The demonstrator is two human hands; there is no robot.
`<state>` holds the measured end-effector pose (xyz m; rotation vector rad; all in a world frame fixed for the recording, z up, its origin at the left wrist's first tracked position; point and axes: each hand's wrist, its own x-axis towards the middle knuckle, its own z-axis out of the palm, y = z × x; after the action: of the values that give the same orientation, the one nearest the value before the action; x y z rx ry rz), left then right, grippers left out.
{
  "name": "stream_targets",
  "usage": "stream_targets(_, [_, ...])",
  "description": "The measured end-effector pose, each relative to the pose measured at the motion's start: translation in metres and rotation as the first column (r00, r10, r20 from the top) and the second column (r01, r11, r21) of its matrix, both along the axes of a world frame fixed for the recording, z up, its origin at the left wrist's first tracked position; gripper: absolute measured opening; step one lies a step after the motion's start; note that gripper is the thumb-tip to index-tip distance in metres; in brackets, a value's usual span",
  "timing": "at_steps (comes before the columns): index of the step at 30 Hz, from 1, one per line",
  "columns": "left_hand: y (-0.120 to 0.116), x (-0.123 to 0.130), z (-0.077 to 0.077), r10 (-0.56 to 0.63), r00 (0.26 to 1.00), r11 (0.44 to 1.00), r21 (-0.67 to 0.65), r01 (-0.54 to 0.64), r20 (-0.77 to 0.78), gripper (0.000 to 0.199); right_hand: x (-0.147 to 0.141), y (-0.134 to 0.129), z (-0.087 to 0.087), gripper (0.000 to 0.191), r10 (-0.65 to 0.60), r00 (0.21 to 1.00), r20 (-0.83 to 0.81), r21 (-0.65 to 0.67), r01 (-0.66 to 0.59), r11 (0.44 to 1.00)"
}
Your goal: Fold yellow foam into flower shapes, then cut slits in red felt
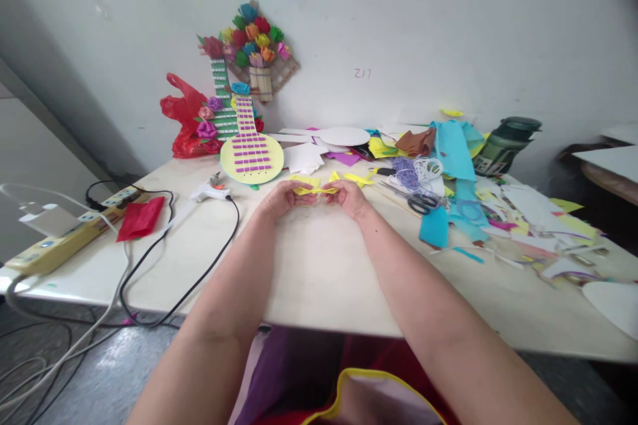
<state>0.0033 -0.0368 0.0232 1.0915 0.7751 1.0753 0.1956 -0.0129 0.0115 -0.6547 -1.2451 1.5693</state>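
A small piece of yellow paper is stretched between my two hands, above the middle of the white table. My left hand pinches its left end, and my right hand pinches the right end. More yellow pieces lie just behind my hands. A round yellow paper guitar shape with purple strips leans at the back, left of my hands. A white glue gun rests on the table to the left.
Scissors, yarn, blue paper and scraps crowd the right side, with a green bottle behind. At left are a power strip, a red packet and trailing cables. Paper flowers stand against the wall.
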Motion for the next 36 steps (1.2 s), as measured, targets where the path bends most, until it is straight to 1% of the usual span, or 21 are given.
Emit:
stream_targets(5, [-0.002, 0.001, 0.001, 0.014, 0.997, 1.0, -0.005, -0.014, -0.082, 0.022, -0.003, 0.003, -0.004, 0.021, -0.082, 0.99, 0.118, 0.02, 0.08, 0.997])
stream_targets(9, [-0.003, 0.002, 0.003, 0.018, 0.996, 1.0, -0.004, -0.019, -0.09, 0.029, -0.005, 0.005, -0.008, 0.024, -0.106, 0.985, 0.139, 0.04, 0.101, 0.994])
stream_targets(13, [-0.004, 0.002, 0.004, 0.027, 0.992, 0.999, -0.024, -0.03, -0.125, 0.029, -0.005, 0.004, -0.007, 0.023, -0.133, 0.975, 0.177, 0.046, 0.127, 0.991])
stream_targets(16, [-0.004, 0.004, 0.005, 0.049, 0.984, 0.998, -0.031, -0.055, -0.173, 0.025, -0.005, 0.001, -0.003, 0.018, -0.142, 0.958, 0.249, 0.054, 0.133, 0.99])
stream_targets(20, [-0.001, 0.004, 0.002, 0.113, 0.964, 0.993, 0.048, -0.104, -0.241, 0.023, -0.005, -0.002, 0.001, 0.012, -0.129, 0.928, 0.348, 0.068, 0.113, 0.991])
stream_targets(23, [0.002, 0.003, -0.002, 0.146, 0.948, 0.986, 0.118, -0.116, -0.283, 0.022, -0.006, -0.002, 0.003, 0.011, -0.113, 0.912, 0.394, 0.083, 0.087, 0.993])
stream_targets(25, [0.002, 0.003, -0.002, 0.151, 0.937, 0.985, 0.131, -0.115, -0.315, 0.021, -0.006, -0.002, 0.004, 0.01, -0.118, 0.903, 0.412, 0.084, 0.091, 0.992])
stream_targets(27, [0.0, 0.005, 0.0, 0.146, 0.922, 0.986, 0.133, -0.105, -0.358, 0.021, -0.006, -0.003, 0.005, 0.009, -0.127, 0.899, 0.418, 0.079, 0.103, 0.992])
stream_targets(30, [-0.003, 0.009, 0.004, 0.153, 0.887, 0.983, 0.159, -0.091, -0.436, 0.027, -0.007, -0.005, 0.006, 0.01, -0.133, 0.903, 0.409, 0.079, 0.11, 0.991])
stream_targets(36, [-0.006, 0.013, 0.01, 0.168, 0.782, 0.977, 0.209, -0.05, -0.601, 0.027, -0.008, -0.005, 0.003, 0.009, -0.127, 0.91, 0.396, 0.107, 0.092, 0.99])
